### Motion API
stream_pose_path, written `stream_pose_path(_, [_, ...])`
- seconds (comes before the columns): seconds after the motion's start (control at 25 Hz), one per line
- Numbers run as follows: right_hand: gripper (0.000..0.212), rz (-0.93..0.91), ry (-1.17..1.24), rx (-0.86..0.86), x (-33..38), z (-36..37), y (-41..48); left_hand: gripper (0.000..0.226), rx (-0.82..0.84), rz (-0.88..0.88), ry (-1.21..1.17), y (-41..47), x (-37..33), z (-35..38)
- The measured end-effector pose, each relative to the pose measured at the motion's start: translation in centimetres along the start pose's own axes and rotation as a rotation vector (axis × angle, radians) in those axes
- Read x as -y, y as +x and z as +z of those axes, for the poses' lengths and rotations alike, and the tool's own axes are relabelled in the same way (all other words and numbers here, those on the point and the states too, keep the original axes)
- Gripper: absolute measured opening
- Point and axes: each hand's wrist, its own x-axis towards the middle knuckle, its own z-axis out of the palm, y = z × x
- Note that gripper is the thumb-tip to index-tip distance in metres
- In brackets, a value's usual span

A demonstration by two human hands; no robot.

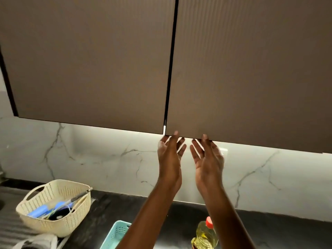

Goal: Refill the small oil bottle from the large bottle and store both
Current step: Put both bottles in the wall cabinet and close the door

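Note:
Both my hands are raised to the bottom edge of the right brown cabinet door (251, 72), which is closed. My left hand (170, 155) has straight fingers, with its fingertips at the door's lower left corner. My right hand (206, 159) is beside it, fingers straight, tips touching the door's underside. Neither hand holds anything. The large oil bottle (204, 234), clear with yellow oil and a red cap, stands on the dark counter below my right forearm. No small bottle is in view.
The left cabinet door (89, 60) is also closed. A cream perforated basket (75, 218) with utensils sits on the counter (287, 232) at left. A teal basket (116, 234) is at the bottom centre. A marble backsplash (107, 155) runs behind.

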Motion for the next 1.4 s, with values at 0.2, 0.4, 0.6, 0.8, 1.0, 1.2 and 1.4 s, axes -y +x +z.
stream_pose_path(0.2, [0.031,0.036,0.188,-0.037,0.7,1.0,0.5,0.040,-0.031,-0.019,-0.230,1.3,0.1,0.9])
stream_pose_path(0.4, [0.027,0.037,0.220,-0.034,0.4,1.4,1.6,0.038,0.015,-0.046,-0.312,2.1,0.0,1.0])
stream_pose_path(0.6, [0.028,0.041,0.208,-0.025,0.8,1.4,1.0,0.035,0.025,-0.060,-0.299,1.8,0.1,0.6])
stream_pose_path(0.8, [0.043,0.049,0.163,-0.021,2.1,0.0,-2.8,0.035,0.018,0.029,-0.171,-3.1,-0.8,-0.4])
stream_pose_path(1.0, [0.052,0.174,0.210,0.012,6.6,-3.4,-9.8,0.041,-0.043,0.211,-0.025,-13.1,-1.4,0.8])
stream_pose_path(1.2, [0.059,0.260,0.295,0.057,11.8,-8.4,-15.3,0.020,-0.098,0.344,0.167,-23.3,-1.3,3.8])
stream_pose_path(1.4, [0.054,0.280,0.277,0.062,16.2,-15.0,-18.1,0.038,0.062,0.581,0.242,-29.7,0.5,7.4])
